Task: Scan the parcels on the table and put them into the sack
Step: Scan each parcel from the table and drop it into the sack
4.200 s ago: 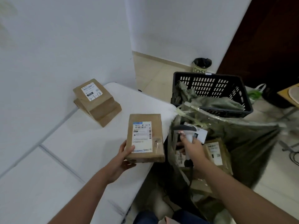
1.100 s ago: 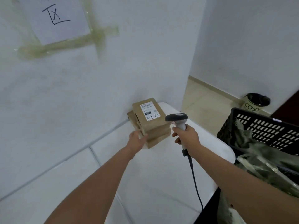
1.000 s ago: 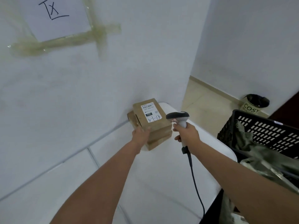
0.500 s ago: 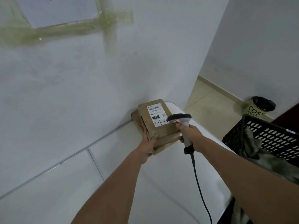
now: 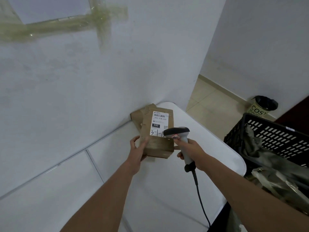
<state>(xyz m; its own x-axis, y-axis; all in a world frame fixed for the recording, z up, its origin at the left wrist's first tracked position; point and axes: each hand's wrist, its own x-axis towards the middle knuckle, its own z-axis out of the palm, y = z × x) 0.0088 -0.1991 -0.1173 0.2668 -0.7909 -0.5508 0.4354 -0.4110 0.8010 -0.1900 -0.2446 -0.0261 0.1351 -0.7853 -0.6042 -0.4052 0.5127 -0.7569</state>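
Observation:
My left hand grips the near left corner of a brown cardboard parcel with a white shipping label, tilted up off the white table. A second brown parcel lies behind it against the wall. In my right hand is a grey corded barcode scanner, its head just over the label's lower right corner. The greenish sack shows at the right edge, beside the table.
A black plastic crate with crumpled greenish plastic in it stands right of the table, above the sack. A small bin with a black liner sits on the tiled floor by the far wall. A white wall runs close along the table's left side.
My left hand reached the stack, took the top parcel and lifted it toward me off the lower one. The scanner moved in over its label. An earlier parcel is gone from the table.

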